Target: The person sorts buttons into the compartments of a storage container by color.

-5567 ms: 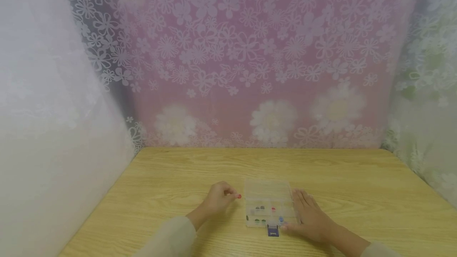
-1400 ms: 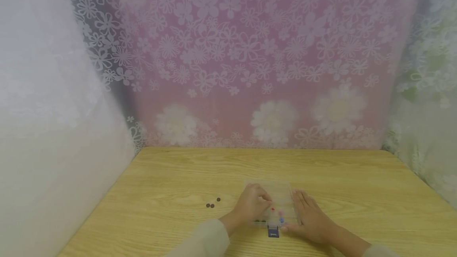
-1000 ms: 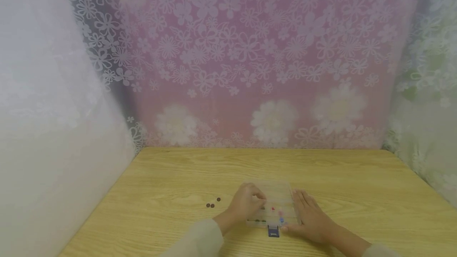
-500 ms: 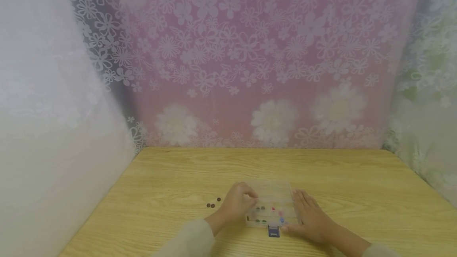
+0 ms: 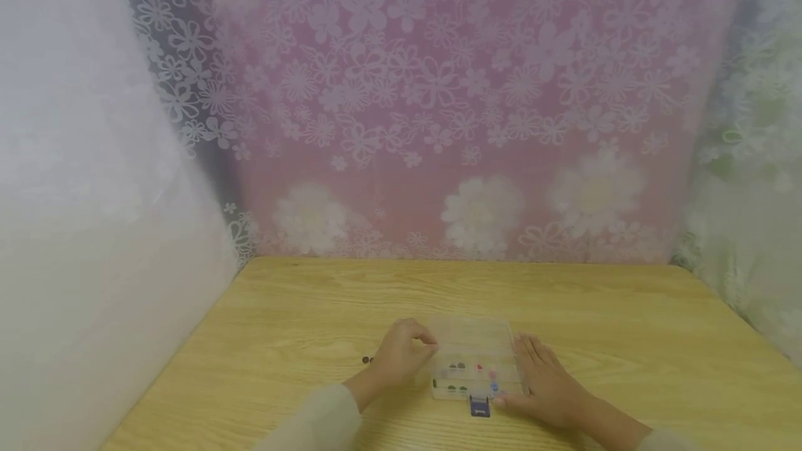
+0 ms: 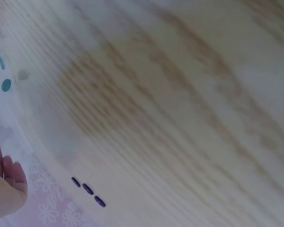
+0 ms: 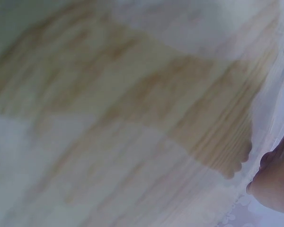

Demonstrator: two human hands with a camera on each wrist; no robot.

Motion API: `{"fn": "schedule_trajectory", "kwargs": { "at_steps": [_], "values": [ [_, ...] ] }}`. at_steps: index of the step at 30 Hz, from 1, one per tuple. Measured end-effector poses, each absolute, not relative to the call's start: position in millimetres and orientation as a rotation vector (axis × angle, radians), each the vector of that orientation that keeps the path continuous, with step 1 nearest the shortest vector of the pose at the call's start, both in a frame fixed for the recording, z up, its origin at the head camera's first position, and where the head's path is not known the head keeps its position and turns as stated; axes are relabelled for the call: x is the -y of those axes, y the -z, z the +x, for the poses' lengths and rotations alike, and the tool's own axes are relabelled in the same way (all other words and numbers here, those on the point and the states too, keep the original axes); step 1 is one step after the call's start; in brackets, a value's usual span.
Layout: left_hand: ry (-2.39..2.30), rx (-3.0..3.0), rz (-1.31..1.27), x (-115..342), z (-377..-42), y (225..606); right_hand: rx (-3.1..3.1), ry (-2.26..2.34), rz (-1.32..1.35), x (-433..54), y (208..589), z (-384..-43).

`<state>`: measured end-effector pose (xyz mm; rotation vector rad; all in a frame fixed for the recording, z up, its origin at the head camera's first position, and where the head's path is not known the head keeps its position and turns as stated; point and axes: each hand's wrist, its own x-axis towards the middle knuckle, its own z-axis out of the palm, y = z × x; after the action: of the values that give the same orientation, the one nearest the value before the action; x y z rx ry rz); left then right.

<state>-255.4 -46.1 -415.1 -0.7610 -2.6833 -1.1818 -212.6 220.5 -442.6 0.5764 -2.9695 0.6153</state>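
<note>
A clear plastic compartment box [image 5: 466, 329] with a dark blue latch [image 5: 480, 406] stands on the table. Small dark discs [image 5: 461, 365], greenish discs [image 5: 451, 388], a red piece [image 5: 480, 367], a pink piece [image 5: 492, 374] and a blue piece [image 5: 494, 387] lie inside it. Beside its left edge is my left hand [image 5: 401, 348], thumb and fingertips close together, nothing visible between them; whether they touch the box I cannot tell. My right hand [image 5: 548, 385] rests along the box's right side, fingers straight, thumb at the front corner.
Three small dark discs [image 6: 87, 188] lie on the wooden table [image 5: 301, 298] left of the box; my left hand partly hides them in the head view. A flowered pink curtain [image 5: 401, 89] hangs behind the table, with pale sheets at both sides.
The red piece pinched by my left hand 5.6 s ago is no longer there; a pink piece now shows in the box. That hand has since moved left off the box. My right hand stays put.
</note>
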Motion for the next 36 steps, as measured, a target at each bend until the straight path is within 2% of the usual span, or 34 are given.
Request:
{"fn": "schedule_trajectory", "kwargs": {
  "at_steps": [36],
  "values": [
    [1.186,2.663,-0.681,105.3,-263.1,416.8,2.931,-0.591,0.612,-220.7,440.2,-210.4]
  ]
}}
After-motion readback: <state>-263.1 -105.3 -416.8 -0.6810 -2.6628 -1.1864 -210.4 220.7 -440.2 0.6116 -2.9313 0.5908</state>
